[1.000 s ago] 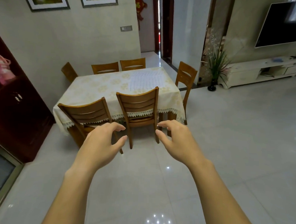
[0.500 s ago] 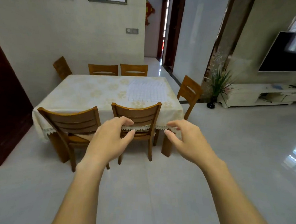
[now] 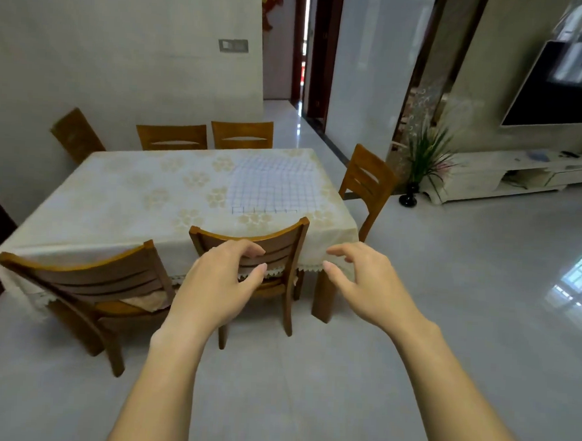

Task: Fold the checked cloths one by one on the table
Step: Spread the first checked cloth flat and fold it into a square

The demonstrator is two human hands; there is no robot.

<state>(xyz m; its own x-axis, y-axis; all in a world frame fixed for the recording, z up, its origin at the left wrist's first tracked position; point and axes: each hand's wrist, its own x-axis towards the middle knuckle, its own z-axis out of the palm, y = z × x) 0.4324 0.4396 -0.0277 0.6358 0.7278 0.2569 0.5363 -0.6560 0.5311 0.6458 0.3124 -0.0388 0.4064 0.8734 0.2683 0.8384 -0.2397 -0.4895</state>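
On my left, a chair (image 3: 87,277) is pushed in at the near edge of the table (image 3: 115,204), its seat tucked under the hanging tablecloth (image 3: 156,193). I could catch a shin or hip on its splayed back leg if I cut in close on that side.

My left hand (image 3: 219,280) hangs in the air in front of the middle chair (image 3: 267,253), fingers curled and spread, thumb apart from them, holding nothing. It looks close to the chair's top rail, though I cannot tell if it touches. If I grab and drag that chair carelessly, it may snag the lace hem and pull the tablecloth askew.

The checked cloth (image 3: 271,182) lies flat on the right half of the table, well beyond both hands. I cannot tell whether it is one sheet or a stack; lifting more than one layer would spoil the one-by-one folding.

My right hand (image 3: 364,281) is likewise half open and empty, hovering near the table's near right corner. Reaching from here over the chair back would be a stretch, and I might drag the cloth instead of lifting it cleanly.
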